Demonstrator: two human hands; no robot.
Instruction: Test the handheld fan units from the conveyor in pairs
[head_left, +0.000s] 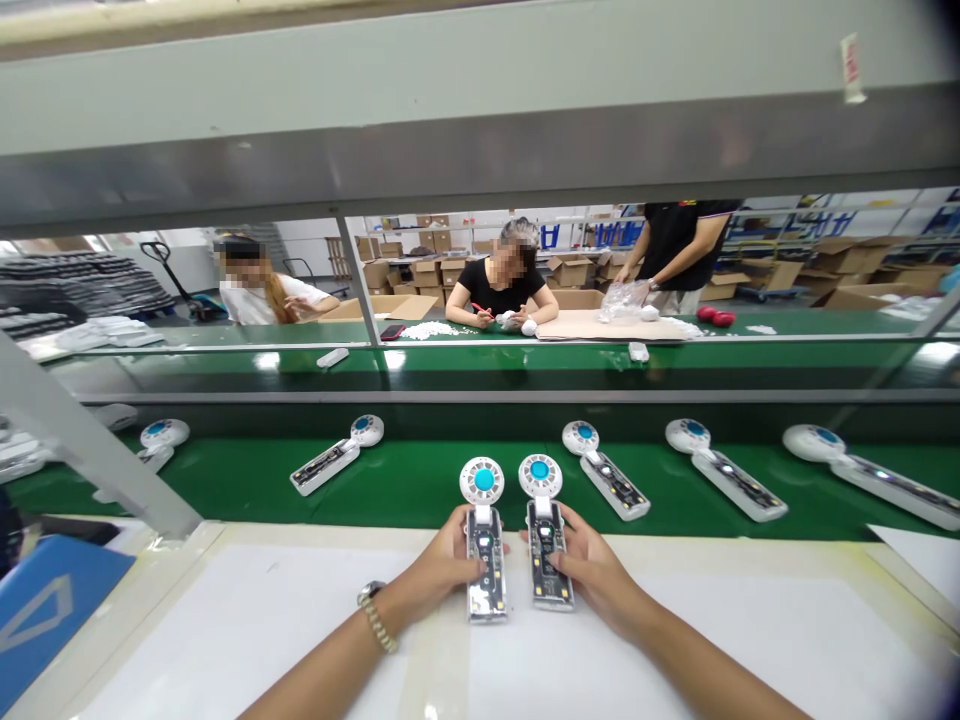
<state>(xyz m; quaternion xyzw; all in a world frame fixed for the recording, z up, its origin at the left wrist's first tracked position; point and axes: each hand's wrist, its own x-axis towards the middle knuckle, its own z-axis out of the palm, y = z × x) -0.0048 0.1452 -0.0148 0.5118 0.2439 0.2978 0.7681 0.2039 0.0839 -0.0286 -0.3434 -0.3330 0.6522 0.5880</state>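
Observation:
My left hand (444, 560) is closed around a white handheld fan (483, 516), its thumb lying on the circuit board in the uncovered handle. In my right hand (592, 562) is a second handheld fan (544, 512) of the same kind, the thumb pressed on its board too. Both fans stand side by side, round heads pointing away from me, each with a blue centre and a small light showing on the board. The fingers behind the handles are mostly hidden. Just past the right-hand fan, another fan (607, 470) lies on the green belt.
Several more fans lie along the green conveyor belt (420, 500), one of them a fan (337, 455) to the left. A white worktop (300, 620) is under my forearms. A blue folder (60, 620) sits at left. A slanted post (97, 440) and overhead beam (450, 130) frame the view. Co-workers are beyond.

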